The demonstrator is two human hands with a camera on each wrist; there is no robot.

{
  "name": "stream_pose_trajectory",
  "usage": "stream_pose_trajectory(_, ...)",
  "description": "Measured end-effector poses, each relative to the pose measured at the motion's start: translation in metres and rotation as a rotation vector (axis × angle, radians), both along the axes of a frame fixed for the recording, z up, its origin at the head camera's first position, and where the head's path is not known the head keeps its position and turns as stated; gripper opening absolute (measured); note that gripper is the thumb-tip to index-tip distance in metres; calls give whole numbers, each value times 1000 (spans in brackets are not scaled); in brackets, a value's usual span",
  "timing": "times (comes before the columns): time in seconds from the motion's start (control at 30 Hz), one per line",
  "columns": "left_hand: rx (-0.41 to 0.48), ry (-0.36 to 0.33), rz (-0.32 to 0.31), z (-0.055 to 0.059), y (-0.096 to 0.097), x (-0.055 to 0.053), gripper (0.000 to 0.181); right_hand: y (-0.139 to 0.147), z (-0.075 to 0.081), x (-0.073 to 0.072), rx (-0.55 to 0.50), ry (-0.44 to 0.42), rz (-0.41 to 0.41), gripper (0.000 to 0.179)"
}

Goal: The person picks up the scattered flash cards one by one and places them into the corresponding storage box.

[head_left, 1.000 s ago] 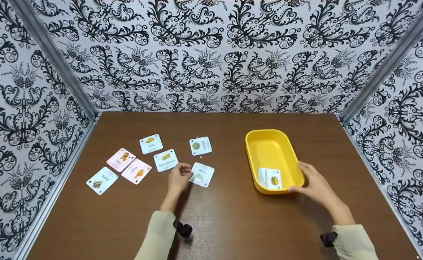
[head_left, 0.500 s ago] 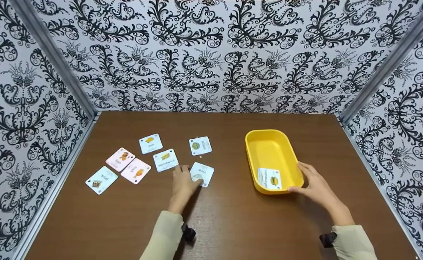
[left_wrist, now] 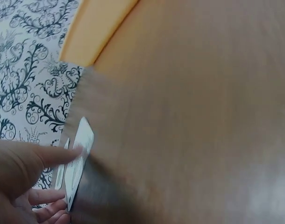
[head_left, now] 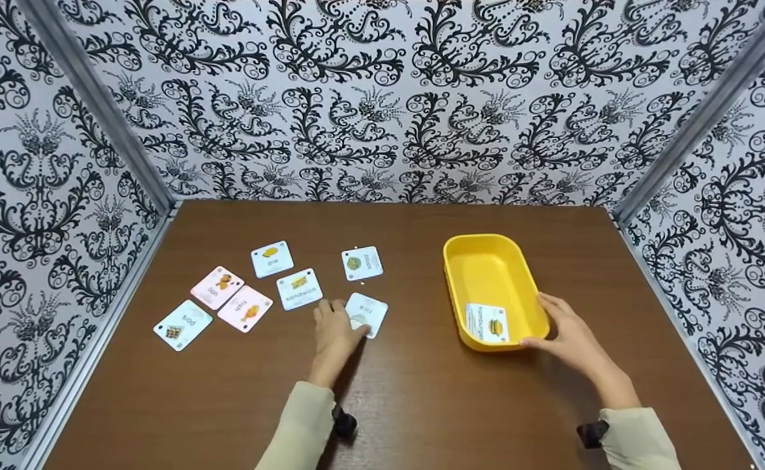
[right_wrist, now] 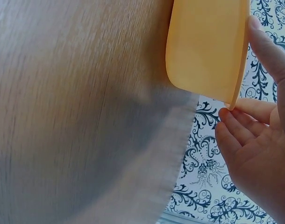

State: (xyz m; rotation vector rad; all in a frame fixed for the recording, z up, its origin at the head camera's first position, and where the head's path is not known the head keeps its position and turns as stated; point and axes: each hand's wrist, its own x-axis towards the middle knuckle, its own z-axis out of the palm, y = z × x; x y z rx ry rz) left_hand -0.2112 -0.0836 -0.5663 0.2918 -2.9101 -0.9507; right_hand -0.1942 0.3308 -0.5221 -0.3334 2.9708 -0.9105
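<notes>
My left hand (head_left: 335, 336) is at the rice card (head_left: 371, 312), a pale-blue square card with a picture and word. Its thumb lies on the card's face near the front corner, with the other fingers at the left edge. In the left wrist view, thumb and fingers pinch that card (left_wrist: 81, 149) near its lower end. My right hand (head_left: 572, 336) grips the near right corner of a yellow plastic tray (head_left: 512, 287). Its thumb is on the near rim and its fingers are along the right side. A hamburger card (head_left: 487, 322) lies inside the tray's near end.
Left of the rice card lie the sandwich card (head_left: 299, 289), pie card (head_left: 272, 259), pink lion card (head_left: 217, 287), pink fish card (head_left: 245, 309) and pork card (head_left: 183, 325). Another pale-blue card (head_left: 361, 263) lies behind it. Patterned walls (head_left: 382, 104) enclose the brown table (head_left: 415, 405).
My left hand has shifted slightly right, its thumb moving from the rice card's left edge onto its front part. The card stays in place. My right hand and the tray have not moved.
</notes>
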Motion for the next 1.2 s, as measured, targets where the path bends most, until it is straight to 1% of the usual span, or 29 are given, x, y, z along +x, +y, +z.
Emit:
stream_pose_trajectory(0.1,-73,12,-4,-2,3,3,80,0,0,0,0,-12,-5,96)
stream_pose_trajectory(0.2,-120,23,-7,-2,5,3,82,0,2,0,-6,-19,-8,96)
stream_pose_trajectory(0.27,-107,37,-7,-2,5,2,77,0,3,0,-7,-28,-13,96)
stream_pose_trajectory(0.37,-65,37,-1,-3,5,-1,71,1,3,0,-7,-30,-15,96)
stream_pose_trajectory(0.47,-44,28,0,-3,6,-1,72,1,2,1,-13,-30,-15,96)
stream_pose_trajectory(0.53,-72,20,-6,-3,8,0,79,1,1,1,-16,-31,-16,96)
stream_pose_trajectory(0.67,-182,12,-20,-4,12,3,95,0,1,1,-15,-35,-16,96)
stream_pose_trajectory(0.7,-201,13,-19,-4,13,3,95,0,1,1,-14,-37,-16,96)
stream_pose_trajectory(0.77,-209,26,-14,-5,13,2,91,1,2,1,-14,-37,-15,96)
stream_pose_trajectory(0.83,-181,36,-3,-5,13,1,85,1,2,0,-10,-34,-14,96)
stream_pose_trajectory(0.9,-129,45,7,-4,12,0,81,1,2,0,-9,-33,-15,96)
stream_pose_trajectory(1.03,-7,43,26,-6,9,-4,75,1,1,0,-4,-32,-11,96)
stream_pose_trajectory(1.2,154,21,18,-6,7,-6,67,0,1,0,-4,-30,-9,98)
